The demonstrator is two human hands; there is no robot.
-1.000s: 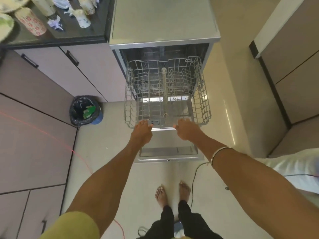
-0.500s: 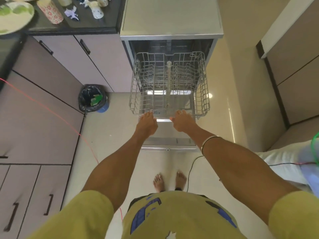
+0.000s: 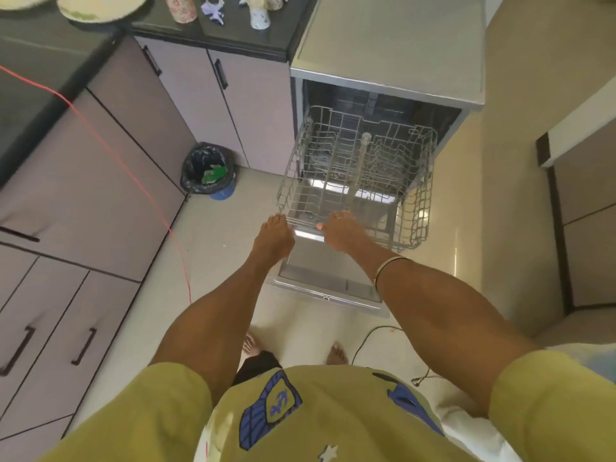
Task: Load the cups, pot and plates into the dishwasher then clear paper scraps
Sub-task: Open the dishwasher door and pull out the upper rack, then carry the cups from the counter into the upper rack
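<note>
Both arms reach forward and down to the near rim of the wire rack (image 3: 358, 171), which stands pulled out of the dishwasher (image 3: 393, 51) above the lowered door (image 3: 328, 278). The left hand (image 3: 274, 240) meets the rack's near left corner, fingers bent over the rim wire; the right hand (image 3: 343, 231) meets the near rim at its middle, fingers curled down over the wire, a ring on one finger and a bangle at the wrist. Fingertips of both hands are hidden behind the rim, so whether each grip is closed round the wire cannot be told. The rack holds no dishes. On the dark surface (image 3: 233, 35) at far left stand a patterned cup (image 3: 180, 8), a white cup (image 3: 260, 16) and paper scraps (image 3: 213, 10); two plates (image 3: 100, 8) lie further left, cut off by the top edge. No pot can be made out. A lined bin (image 3: 208, 170) stands on the floor against the cabinets, left of the rack. A red cord (image 3: 133, 171) crosses the cabinet fronts down to the floor. Bare floor lies either side of the door; a black cable (image 3: 370, 338) trails near the right foot.
</note>
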